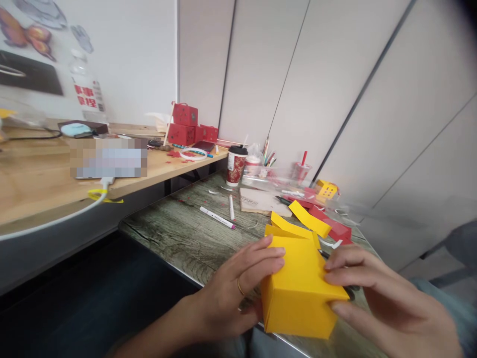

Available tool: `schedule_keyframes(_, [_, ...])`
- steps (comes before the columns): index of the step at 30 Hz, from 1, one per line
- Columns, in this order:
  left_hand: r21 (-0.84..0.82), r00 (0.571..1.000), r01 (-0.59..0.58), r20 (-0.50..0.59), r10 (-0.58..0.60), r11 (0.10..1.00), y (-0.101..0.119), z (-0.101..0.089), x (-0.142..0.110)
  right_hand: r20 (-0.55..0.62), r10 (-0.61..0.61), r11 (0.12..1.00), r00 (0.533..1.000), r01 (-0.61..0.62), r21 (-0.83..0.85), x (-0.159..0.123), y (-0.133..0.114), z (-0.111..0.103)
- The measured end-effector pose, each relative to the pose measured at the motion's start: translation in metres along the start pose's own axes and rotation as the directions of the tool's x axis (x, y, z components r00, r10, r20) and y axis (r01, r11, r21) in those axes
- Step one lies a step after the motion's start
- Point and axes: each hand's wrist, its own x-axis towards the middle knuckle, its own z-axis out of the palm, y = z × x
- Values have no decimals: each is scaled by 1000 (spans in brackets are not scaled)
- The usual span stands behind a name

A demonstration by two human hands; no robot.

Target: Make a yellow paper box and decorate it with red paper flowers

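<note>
Boxy yellow paper form [298, 293]: solid yellow, visible faces plain
Long yellow paper strips [309, 219]: same bright yellow
Flat red paper pieces [337, 228]: red
Small yellow box [327, 190]: yellow, spotted
Stacked red cubic boxes [185, 115]: red, dark marks
Tall red paper cup [236, 166]: pale floral print, black lid
Slim white marker [217, 218]: dark lettering, magenta end
Flat grey-green tabletop [175, 223]: dark streaky woodgrain
Clear plastic bottle [87, 89]: red characters
Thin metal finger ring [240, 286]: gold

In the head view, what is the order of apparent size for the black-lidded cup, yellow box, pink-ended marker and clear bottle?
Yellow box
Clear bottle
Black-lidded cup
Pink-ended marker
Nearness enlarges the box.
</note>
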Motion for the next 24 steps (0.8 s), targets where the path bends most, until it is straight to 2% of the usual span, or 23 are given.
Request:
schedule_keyframes(8, [-40,995,-88,-39,87,995,0,-1,4,-3,-72,997,997,72,-16,3,-8,0])
schedule_keyframes(12, [-37,998,-58,-37,57,998,-1,2,4,-23,-73,996,997,72,-46,5,-11,0])
schedule_keyframes(17, [-26,1000,-10,-12,10,1000,-1,1,3,-39,10,996,999,-14,-84,2,-10,0])
schedule_keyframes(21, [-19,1000,5,-3,-5,1000,-1,2,3,-39,-22,984,999,15,-177,4,-12,6])
schedule_keyframes(24, [-30,1000,-12,-9,12,999,-1,3,3,-33,-11,982,999,5,-187,7,-14,12])
